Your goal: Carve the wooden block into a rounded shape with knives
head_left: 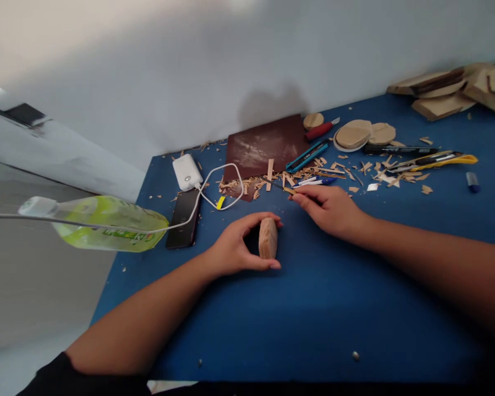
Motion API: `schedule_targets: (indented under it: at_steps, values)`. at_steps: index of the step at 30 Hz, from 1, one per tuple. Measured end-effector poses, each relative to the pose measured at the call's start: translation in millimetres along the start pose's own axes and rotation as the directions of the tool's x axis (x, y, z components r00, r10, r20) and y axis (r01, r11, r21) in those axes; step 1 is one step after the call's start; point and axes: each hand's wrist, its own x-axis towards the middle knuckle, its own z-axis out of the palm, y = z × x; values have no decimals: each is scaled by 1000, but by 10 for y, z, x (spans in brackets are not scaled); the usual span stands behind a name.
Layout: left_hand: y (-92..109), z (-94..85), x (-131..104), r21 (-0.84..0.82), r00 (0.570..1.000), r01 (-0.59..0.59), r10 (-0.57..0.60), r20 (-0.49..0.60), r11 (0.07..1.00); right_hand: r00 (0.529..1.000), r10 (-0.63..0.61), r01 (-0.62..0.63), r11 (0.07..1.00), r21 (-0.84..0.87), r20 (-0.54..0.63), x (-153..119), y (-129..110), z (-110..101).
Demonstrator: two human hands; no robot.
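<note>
Two hands are seen on the blue table (313, 308). A wood piece (268, 237) is pinched on edge by the left hand (235, 250); a small knife (286, 189) is gripped tight in the right hand (330, 209)

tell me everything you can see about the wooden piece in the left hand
The wooden piece is a small, rounded, flattish block of pale wood with faint grain lines and smooth-looking edges. It stands on its edge on the blue table, a broad face turned toward the camera. The left hand grips it, thumb beneath and fingers curled over its top. Nothing else touches it.
</note>
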Motion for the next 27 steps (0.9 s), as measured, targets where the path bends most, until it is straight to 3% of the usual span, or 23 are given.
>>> schedule_targets:
  at_steps: [4,11,17,23,27]
  values:
    - [-66,-13,-19,-99,999,-4,0,-44,995,991,-94,91,995,40,92,-3,10,-3]
    - [-178,-21,-42,-170,992,-77,58,-114,982,972,-139,117,986,122,187,-39,-55,-18]
    - [-130,-5,-64,-63,982,-5,-7,-188,998,955,-87,60,993,104,285,-58,-78,-27]
    - [-28,28,-57,2,987,64,-63,-150,998,944,-97,77,994,75,315,-63,-72,-32]
    - [8,76,-55,99,992,41,-28,-126,994,929,-117,111,993,38,352,-73,-72,-36]
